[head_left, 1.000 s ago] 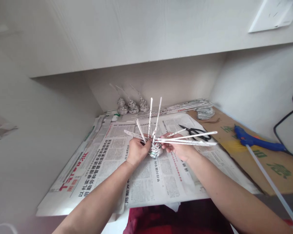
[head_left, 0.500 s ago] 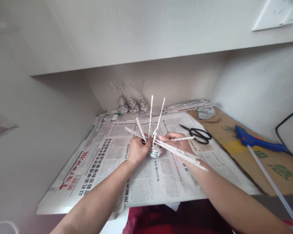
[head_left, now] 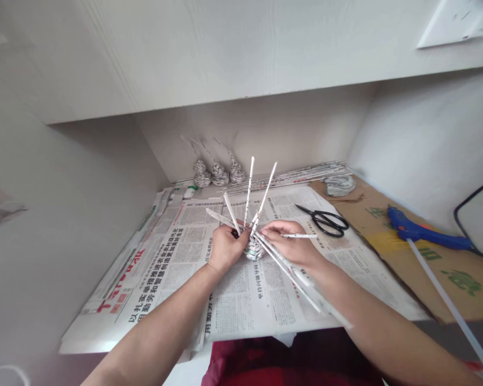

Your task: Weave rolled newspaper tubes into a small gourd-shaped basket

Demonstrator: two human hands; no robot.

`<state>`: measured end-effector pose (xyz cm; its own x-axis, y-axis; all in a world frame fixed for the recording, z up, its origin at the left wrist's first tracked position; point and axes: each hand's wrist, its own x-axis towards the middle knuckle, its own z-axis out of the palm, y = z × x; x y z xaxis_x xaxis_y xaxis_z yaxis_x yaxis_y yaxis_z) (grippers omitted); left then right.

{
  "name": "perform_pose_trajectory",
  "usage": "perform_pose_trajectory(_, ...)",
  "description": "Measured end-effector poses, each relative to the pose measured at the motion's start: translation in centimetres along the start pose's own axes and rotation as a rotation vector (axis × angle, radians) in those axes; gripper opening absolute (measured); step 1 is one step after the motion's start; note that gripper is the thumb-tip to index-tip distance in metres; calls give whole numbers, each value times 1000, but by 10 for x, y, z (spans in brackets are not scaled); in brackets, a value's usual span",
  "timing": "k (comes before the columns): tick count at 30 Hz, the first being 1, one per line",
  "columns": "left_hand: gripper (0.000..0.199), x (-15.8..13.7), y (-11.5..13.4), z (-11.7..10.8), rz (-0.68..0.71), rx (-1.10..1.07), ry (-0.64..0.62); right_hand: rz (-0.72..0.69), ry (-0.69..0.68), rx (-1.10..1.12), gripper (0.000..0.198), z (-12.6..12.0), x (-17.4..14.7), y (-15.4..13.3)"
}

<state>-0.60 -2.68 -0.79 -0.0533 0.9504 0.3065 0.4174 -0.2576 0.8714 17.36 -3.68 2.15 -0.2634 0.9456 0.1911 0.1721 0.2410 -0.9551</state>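
A small round weave of rolled newspaper tubes (head_left: 253, 250) stands over the newspaper in front of me, with several straight tubes (head_left: 248, 190) fanning up and out of it. My left hand (head_left: 227, 247) is closed on its left side, thumb pressed at the rim. On the other side my right hand (head_left: 290, 241) is closed, its fingertips pinched at the rim by a paper tube (head_left: 304, 236) that sticks out to the right past the hand. Longer tubes (head_left: 292, 273) slant down from the weave below my right hand, partly blurred. The tips of my left fingers are hidden behind the weave.
Newspaper sheets (head_left: 156, 289) cover the table. Three woven paper gourd shapes (head_left: 220, 174) stand at the back, beside a pile of paper tubes (head_left: 290, 178). Black scissors (head_left: 328, 222) lie to the right. A blue glue gun (head_left: 426, 233) rests on cardboard (head_left: 438, 284).
The long slanting tubes have swung downward and spread apart below my right hand. My right hand has shifted slightly, its fingers now nearer the rim. The left hand stays put.
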Motion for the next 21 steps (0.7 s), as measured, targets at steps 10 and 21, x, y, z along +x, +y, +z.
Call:
perform_pose_trajectory(10,14,4,5,-4,-19,-181,-109,-206,64,-71,19,5,-7,-3)
perform_pose_trajectory(21,18,2,-1,-1,-11,-115,-117,-57,109,165,23,8,-3,-5)
